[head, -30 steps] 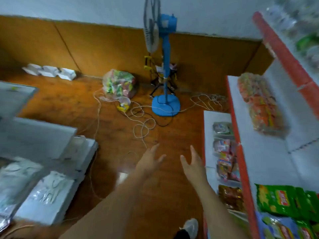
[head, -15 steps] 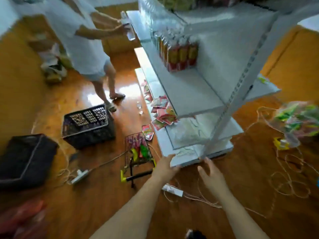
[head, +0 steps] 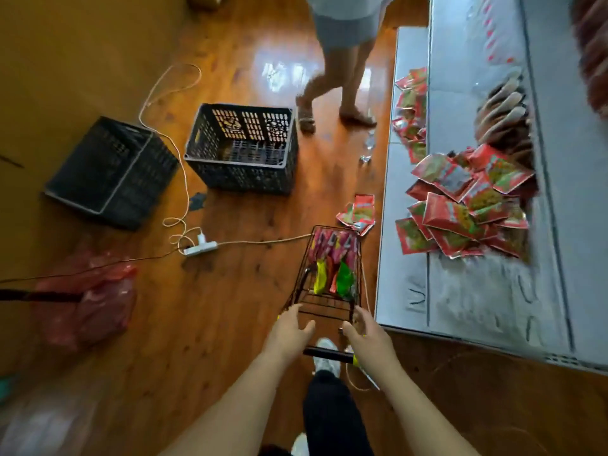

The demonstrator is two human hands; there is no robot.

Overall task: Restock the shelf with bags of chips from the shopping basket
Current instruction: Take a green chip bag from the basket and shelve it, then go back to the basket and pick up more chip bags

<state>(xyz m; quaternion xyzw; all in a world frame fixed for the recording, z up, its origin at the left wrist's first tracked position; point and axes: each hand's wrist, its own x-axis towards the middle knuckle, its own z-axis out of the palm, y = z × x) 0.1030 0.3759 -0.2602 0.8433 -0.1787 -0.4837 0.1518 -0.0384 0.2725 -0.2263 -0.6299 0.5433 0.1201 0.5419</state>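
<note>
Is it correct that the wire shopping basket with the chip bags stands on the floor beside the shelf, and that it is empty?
Not quite. The head view shows the shopping basket on the floor beside the shelf, but it is not empty: it holds chip bags, pink, yellow and green.

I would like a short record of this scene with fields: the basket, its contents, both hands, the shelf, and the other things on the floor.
basket: wire shopping basket on the wooden floor, beside the shelf
contents: pink, yellow and green bags of chips
left hand: open, at the basket's near rim, holding nothing
right hand: open, at the near rim, holding nothing
shelf: low white shelf with a pile of red packets
floor: two black crates, a power strip, a red plastic bag
other: a second person's legs near the shelf
</note>
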